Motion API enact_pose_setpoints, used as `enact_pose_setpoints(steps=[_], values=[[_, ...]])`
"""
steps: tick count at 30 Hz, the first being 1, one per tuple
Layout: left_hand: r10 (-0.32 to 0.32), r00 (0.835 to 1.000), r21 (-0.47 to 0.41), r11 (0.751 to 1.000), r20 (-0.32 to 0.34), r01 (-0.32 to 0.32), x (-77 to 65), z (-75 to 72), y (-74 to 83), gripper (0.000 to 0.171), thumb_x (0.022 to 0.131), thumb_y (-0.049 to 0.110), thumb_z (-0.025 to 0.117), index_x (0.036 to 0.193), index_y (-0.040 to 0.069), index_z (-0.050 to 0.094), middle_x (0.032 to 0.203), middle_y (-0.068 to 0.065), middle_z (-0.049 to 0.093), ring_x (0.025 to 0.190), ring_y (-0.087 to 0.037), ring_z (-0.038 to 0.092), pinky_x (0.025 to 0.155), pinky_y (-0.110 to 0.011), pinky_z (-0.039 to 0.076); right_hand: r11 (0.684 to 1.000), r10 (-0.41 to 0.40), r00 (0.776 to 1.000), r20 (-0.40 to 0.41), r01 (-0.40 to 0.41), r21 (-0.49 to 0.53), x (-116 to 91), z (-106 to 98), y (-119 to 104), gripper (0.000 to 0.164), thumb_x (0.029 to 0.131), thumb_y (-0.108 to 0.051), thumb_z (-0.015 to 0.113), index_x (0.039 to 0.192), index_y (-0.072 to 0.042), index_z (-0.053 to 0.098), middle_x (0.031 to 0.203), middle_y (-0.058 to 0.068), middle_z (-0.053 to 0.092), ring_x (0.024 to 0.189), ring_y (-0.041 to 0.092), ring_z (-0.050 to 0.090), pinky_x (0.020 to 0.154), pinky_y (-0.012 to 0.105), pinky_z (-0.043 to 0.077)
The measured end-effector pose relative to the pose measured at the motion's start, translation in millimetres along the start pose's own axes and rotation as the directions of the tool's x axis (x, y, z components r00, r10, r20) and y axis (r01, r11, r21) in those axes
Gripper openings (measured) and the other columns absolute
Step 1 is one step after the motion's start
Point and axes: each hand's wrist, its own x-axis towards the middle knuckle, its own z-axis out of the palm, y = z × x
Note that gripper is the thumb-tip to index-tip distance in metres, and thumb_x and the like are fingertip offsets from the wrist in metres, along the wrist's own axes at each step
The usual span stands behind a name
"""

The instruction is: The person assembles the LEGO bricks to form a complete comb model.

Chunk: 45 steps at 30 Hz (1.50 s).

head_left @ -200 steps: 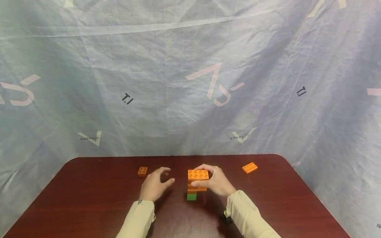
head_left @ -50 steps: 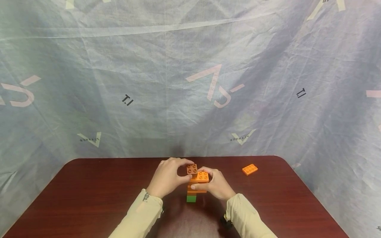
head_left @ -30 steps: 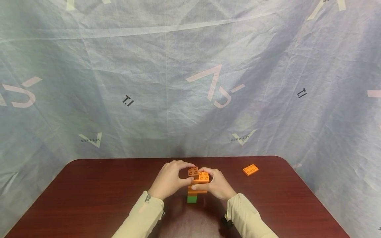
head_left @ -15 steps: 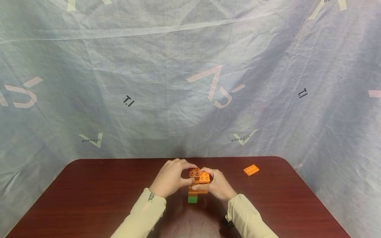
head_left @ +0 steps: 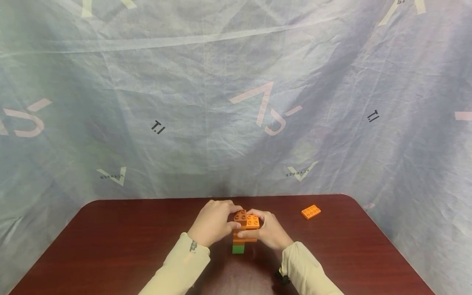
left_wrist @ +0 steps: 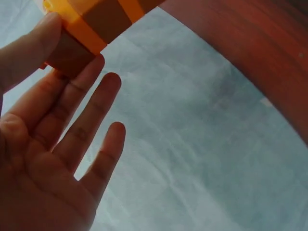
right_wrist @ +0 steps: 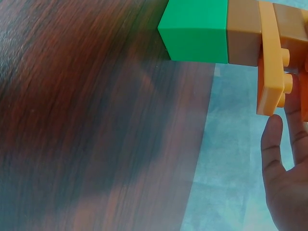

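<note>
In the head view my left hand (head_left: pixel 212 222) pinches a small brown brick (head_left: pixel 240 218) between thumb and fingers. That brick sits on the left half of the tower's top orange plate (head_left: pixel 253 221); the left wrist view shows this brown brick (left_wrist: pixel 72 57) against the plate, my other fingers extended. From the right side, my right hand (head_left: pixel 273 232) grips the tower below its top plate. Lower down come brown bricks and another orange plate (right_wrist: pixel 270 72), over a green block (right_wrist: pixel 195 36) at the bottom. Fingers partly cover the tower's middle.
A loose orange plate (head_left: pixel 311 212) lies near the back right of the dark red wooden table (head_left: pixel 121 246). Behind the table hangs a grey printed cloth (head_left: pixel 206 123), which also flanks both sides.
The brown brick has left the table's left side in my left hand. Over the last second it has come down and slightly right onto the top plate. My right hand keeps its hold.
</note>
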Motion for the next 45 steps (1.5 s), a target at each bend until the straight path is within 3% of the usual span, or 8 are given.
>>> enact_pose_setpoints(steps=[7, 11, 14, 18, 24, 34, 37, 45], values=[[0.067, 0.997, 0.279, 0.959, -0.028, -0.056, 2.2, -0.1, 13.0, 0.026, 0.077, 0.023, 0.089, 0.098, 0.012, 0.079, 0.079, 0.002, 0.068, 0.071, -0.016, 0.066, 0.074, -0.035, 0.051, 1.000, -0.025, 1.000, -0.003, 0.025, -0.013, 1, -1, -1, 0.035, 0.079, -0.025, 0.089, 0.109, -0.014, 0.074, 0.091, -0.002, 0.071, 0.076, 0.015, 0.063, 0.068, 0.029, 0.054], [0.078, 0.996, 0.305, 0.950, -0.036, -0.063, 1.7, 1.1, 15.3, 0.024, 0.076, 0.023, 0.090, 0.094, 0.011, 0.078, 0.075, 0.002, 0.065, 0.067, -0.015, 0.063, 0.071, -0.034, 0.050, 0.999, -0.029, 1.000, -0.012, 0.028, -0.029, 0, -1, 0, 0.034, 0.078, -0.025, 0.090, 0.106, -0.016, 0.074, 0.090, -0.004, 0.071, 0.077, 0.014, 0.064, 0.070, 0.029, 0.054], [0.052, 0.998, 0.205, 0.978, -0.027, -0.045, 0.1, 2.2, 10.9, 0.030, 0.077, 0.021, 0.090, 0.102, 0.009, 0.079, 0.082, 0.000, 0.068, 0.073, -0.017, 0.066, 0.075, -0.036, 0.052, 0.999, -0.036, 0.999, -0.016, 0.036, -0.028, 0, 0, 0, 0.034, 0.078, -0.025, 0.090, 0.106, -0.017, 0.074, 0.090, -0.004, 0.071, 0.079, 0.013, 0.064, 0.072, 0.028, 0.054], [-0.043, 0.999, -0.069, 0.997, 0.031, 0.045, -2.2, 6.4, -1.6, 0.038, 0.082, 0.018, 0.087, 0.116, 0.008, 0.076, 0.101, -0.002, 0.072, 0.091, -0.022, 0.069, 0.083, -0.041, 0.054, 0.999, -0.033, 0.999, -0.014, 0.033, 0.003, -1, 1, 1, 0.034, 0.079, -0.024, 0.089, 0.107, -0.015, 0.074, 0.091, -0.003, 0.072, 0.079, 0.014, 0.065, 0.071, 0.028, 0.054], [-0.156, 0.982, -0.409, 0.894, 0.105, 0.185, -9.3, 17.2, -20.4, 0.041, 0.085, 0.019, 0.084, 0.123, 0.011, 0.071, 0.120, -0.004, 0.069, 0.120, -0.032, 0.061, 0.100, -0.056, 0.048, 0.999, -0.024, 1.000, -0.005, 0.024, 0.020, 0, 4, 2, 0.034, 0.078, -0.023, 0.090, 0.107, -0.014, 0.073, 0.089, -0.002, 0.073, 0.078, 0.014, 0.065, 0.071, 0.027, 0.054], [-0.269, 0.961, -0.656, 0.716, 0.059, 0.241, -20.3, 50.3, -24.9, 0.049, 0.086, 0.032, 0.082, 0.130, 0.015, 0.067, 0.139, -0.011, 0.061, 0.137, -0.040, 0.047, 0.107, -0.067, 0.035, 1.000, -0.023, 1.000, -0.010, 0.024, 0.008, -1, 1, 3, 0.034, 0.079, -0.020, 0.088, 0.108, -0.013, 0.074, 0.090, -0.001, 0.071, 0.077, 0.013, 0.063, 0.069, 0.027, 0.054], [-0.291, 0.956, -0.677, 0.699, 0.024, 0.230, -21.5, 57.9, -23.0, 0.054, 0.085, 0.038, 0.083, 0.131, 0.014, 0.067, 0.137, -0.009, 0.062, 0.135, -0.038, 0.049, 0.107, -0.065, 0.037, 1.000, -0.029, 0.999, -0.013, 0.029, -0.004, -1, 1, 4, 0.034, 0.079, -0.018, 0.088, 0.109, -0.012, 0.074, 0.089, -0.001, 0.070, 0.075, 0.013, 0.062, 0.067, 0.027, 0.053], [-0.311, 0.946, -0.700, 0.696, -0.094, 0.159, -20.5, 67.5, -19.4, 0.041, 0.087, 0.038, 0.081, 0.120, 0.016, 0.072, 0.118, 0.002, 0.069, 0.119, -0.027, 0.062, 0.101, -0.057, 0.046, 1.000, -0.024, 1.000, -0.003, 0.024, -0.010, 0, 1, 5, 0.033, 0.078, -0.024, 0.090, 0.105, -0.016, 0.074, 0.089, -0.003, 0.071, 0.076, 0.014, 0.063, 0.069, 0.027, 0.053]])
